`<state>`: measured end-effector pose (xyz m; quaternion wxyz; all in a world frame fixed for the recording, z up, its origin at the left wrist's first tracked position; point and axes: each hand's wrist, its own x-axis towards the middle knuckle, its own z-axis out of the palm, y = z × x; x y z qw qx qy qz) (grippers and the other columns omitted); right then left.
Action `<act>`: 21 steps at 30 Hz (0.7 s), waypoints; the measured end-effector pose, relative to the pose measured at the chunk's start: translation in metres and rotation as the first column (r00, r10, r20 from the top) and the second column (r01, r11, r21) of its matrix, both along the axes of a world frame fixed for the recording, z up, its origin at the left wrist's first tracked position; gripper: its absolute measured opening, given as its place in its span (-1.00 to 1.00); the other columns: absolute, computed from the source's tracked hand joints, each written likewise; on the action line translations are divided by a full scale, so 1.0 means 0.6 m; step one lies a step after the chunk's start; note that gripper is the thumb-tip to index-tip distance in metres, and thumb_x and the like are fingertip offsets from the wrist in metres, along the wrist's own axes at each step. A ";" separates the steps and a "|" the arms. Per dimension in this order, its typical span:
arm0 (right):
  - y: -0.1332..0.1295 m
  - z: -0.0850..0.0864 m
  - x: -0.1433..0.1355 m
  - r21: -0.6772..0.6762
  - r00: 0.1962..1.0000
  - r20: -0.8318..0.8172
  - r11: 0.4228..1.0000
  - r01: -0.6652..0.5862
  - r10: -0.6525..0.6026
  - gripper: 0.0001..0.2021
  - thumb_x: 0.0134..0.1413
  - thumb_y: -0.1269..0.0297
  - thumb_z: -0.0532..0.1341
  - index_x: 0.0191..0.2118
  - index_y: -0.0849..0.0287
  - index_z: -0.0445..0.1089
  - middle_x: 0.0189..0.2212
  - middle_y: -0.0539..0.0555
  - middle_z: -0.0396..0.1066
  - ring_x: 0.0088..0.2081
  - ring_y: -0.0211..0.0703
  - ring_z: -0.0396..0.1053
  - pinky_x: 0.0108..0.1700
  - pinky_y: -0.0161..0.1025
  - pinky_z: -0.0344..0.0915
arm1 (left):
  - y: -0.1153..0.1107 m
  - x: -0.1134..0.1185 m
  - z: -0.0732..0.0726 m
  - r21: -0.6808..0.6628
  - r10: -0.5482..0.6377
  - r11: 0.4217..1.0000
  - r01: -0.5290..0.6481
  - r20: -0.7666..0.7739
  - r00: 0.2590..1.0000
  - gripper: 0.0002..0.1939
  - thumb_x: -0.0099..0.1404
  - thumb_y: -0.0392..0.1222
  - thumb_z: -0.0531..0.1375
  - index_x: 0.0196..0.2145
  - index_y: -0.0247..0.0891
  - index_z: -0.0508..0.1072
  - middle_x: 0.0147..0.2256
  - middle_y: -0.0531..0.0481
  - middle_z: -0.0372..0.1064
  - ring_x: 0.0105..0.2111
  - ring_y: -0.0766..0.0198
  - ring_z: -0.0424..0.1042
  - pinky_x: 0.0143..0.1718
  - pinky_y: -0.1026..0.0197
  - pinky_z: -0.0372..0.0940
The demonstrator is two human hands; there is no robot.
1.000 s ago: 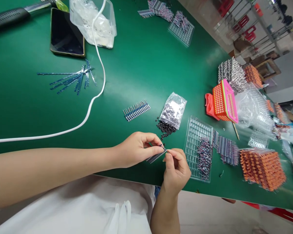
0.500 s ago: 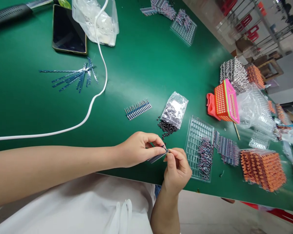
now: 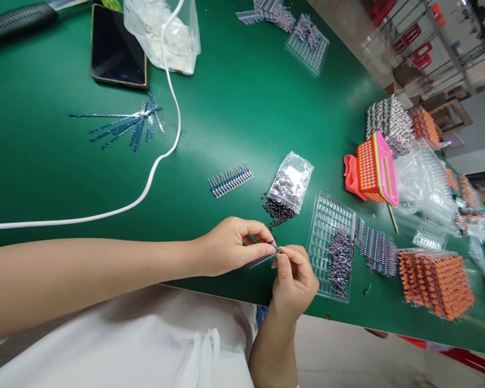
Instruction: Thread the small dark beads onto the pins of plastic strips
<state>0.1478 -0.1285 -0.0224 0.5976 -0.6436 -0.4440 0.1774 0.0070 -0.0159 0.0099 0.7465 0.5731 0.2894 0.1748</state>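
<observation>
My left hand pinches a strip of small components between thumb and fingers near the table's front edge. Against its fingertips, my right hand is closed in a pinch at the strip's right end; whatever small piece lies between its fingers is too tiny to name. Just behind the hands, small black beads spill from a clear plastic bag. Another strip with upright wires lies behind my left hand. A clear tray holding wired parts is to the right.
A white cable curves across the left side, near blue strips, a phone and a plastic container. On the right are an orange basket, stacked orange parts and component strips.
The whole view has shifted slightly. Both hands stay together at the strip's end, with barely any visible movement of the fingers.
</observation>
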 end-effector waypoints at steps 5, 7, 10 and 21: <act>0.000 0.004 0.000 -0.046 1.000 0.012 0.999 0.005 -0.005 -0.96 0.15 0.34 0.29 -0.29 0.15 0.50 -0.44 -0.01 0.34 -0.46 -0.29 0.32 -0.45 -0.30 0.25 | -0.001 0.000 -0.001 -0.021 0.005 1.000 -0.005 -0.009 1.000 -0.81 0.24 -0.11 0.24 -0.34 -0.31 0.53 -0.46 0.04 0.45 -0.50 0.35 0.37 -0.46 0.31 0.27; 0.001 0.005 0.000 -0.032 1.000 0.001 0.999 0.003 -0.003 -0.97 0.15 0.35 0.29 -0.29 0.14 0.51 -0.44 -0.01 0.34 -0.46 -0.29 0.31 -0.46 -0.31 0.24 | -0.001 0.000 -0.002 -0.028 0.005 1.000 -0.005 -0.002 1.000 -0.81 0.24 -0.12 0.24 -0.34 -0.31 0.53 -0.47 0.06 0.43 -0.51 0.37 0.34 -0.48 0.33 0.25; 0.001 0.003 -0.001 -0.013 1.000 -0.014 1.000 -0.002 0.002 -0.96 0.15 0.36 0.30 -0.29 0.12 0.52 -0.44 -0.01 0.34 -0.46 -0.29 0.31 -0.46 -0.31 0.22 | -0.001 0.000 -0.002 -0.027 0.005 1.000 -0.005 0.014 1.000 -0.83 0.24 -0.13 0.25 -0.34 -0.31 0.53 -0.49 0.08 0.42 -0.52 0.38 0.33 -0.49 0.34 0.23; -0.005 0.009 0.003 -0.120 0.997 -0.069 0.992 -0.028 0.020 -0.93 0.16 0.30 0.30 -0.30 0.17 0.49 -0.43 0.00 0.33 -0.46 -0.28 0.30 -0.46 -0.30 0.23 | 0.000 -0.001 -0.003 -0.010 -0.008 1.000 0.008 0.006 1.000 -0.81 0.25 -0.12 0.25 -0.32 -0.32 0.54 -0.46 0.06 0.44 -0.51 0.38 0.33 -0.47 0.34 0.24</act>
